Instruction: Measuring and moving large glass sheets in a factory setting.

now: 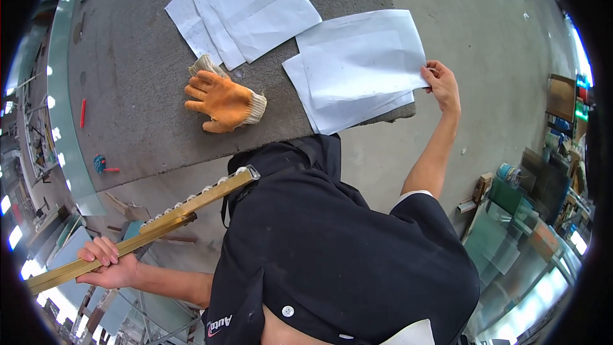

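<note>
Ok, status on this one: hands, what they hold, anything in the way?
Left hand gripping long gold metal strip. Right hand pinching top paper sheet at table edge. Orange gloves lying beside papers, clear of both.

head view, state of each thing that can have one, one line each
left hand: closed around the gold metal bar
gold metal bar: held, tilted, off the table
right hand: pinching the paper stack at its edge
orange gloves: lying unworn on the grey table
second paper stack: lying flat, untouched
</note>
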Demonstrator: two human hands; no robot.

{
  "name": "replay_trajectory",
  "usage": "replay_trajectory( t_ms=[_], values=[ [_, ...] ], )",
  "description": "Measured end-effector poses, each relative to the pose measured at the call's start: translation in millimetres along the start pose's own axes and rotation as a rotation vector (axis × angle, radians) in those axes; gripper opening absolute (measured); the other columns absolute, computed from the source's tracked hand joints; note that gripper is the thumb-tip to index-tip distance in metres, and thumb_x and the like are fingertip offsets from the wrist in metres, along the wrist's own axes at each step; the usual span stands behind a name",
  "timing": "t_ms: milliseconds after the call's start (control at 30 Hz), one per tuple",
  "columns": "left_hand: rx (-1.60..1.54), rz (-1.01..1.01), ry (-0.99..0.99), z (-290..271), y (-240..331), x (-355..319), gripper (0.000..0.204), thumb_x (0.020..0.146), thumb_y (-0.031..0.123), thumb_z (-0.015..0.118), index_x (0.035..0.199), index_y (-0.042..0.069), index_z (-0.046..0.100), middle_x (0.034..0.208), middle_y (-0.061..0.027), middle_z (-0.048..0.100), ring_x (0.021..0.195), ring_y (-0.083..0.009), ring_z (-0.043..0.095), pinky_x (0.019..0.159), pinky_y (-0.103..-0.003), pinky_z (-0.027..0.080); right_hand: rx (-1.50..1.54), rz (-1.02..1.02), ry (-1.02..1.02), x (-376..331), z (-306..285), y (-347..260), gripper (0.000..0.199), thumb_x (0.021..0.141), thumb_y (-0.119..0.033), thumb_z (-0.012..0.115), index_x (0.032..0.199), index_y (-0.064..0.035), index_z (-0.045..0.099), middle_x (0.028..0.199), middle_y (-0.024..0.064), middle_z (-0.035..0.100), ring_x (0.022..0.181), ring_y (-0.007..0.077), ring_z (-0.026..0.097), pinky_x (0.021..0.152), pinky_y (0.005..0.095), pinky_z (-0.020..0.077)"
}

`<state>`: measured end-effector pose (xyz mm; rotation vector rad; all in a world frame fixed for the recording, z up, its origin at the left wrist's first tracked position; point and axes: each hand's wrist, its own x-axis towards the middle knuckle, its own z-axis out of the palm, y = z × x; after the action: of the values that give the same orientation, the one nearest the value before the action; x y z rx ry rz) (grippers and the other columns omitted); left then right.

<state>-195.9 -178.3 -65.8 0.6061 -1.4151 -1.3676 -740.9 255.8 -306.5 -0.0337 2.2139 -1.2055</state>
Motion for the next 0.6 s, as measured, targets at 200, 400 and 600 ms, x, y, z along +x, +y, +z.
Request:
replay_trajectory(
  t_ms=[200,400,600],
  values=[
    [0.039,-0.004,0.001,-4.9,-1.2,4.8,0.054,0.099,0.062,0.039,0.084,0.010,0.046,0.061,0.0031,0.034,0.050,-0.0063,0.032,0.046,-0.019,0.026,0.239,-0.105,0.116,-2.8,-9.9,3.2,0.022,0.094,-0.019,0.068,0.109,-0.0044,0.062,0.087,-0.0005,0.065,0.069,0.0066,0.055,0.056,0.0226,0.0435],
    [0.060,-0.010,0.040,4.4,-5.0,0.9,0.055,0.099,0.062,0.040,0.083,0.010,0.043,0.061,0.0024,0.033,0.049,-0.0061,0.031,0.046,-0.019,0.025,0.438,-0.149,0.168,-5.4,7.9,-12.0,0.028,0.092,-0.022,0.071,0.112,-0.0046,0.059,0.087,0.0011,0.066,0.069,0.0084,0.058,0.056,0.0235,0.0457],
    [0.067,0.008,0.073,-1.7,-2.5,-5.4,0.054,0.099,0.061,0.041,0.083,0.009,0.044,0.062,0.0020,0.035,0.049,-0.0064,0.032,0.045,-0.019,0.026,0.527,-0.127,0.145,-2.1,65.0,-23.0,0.029,0.092,-0.023,0.072,0.107,-0.0047,0.057,0.078,0.0043,0.064,0.054,0.0114,0.058,0.047,0.0231,0.0449]
  ],
)
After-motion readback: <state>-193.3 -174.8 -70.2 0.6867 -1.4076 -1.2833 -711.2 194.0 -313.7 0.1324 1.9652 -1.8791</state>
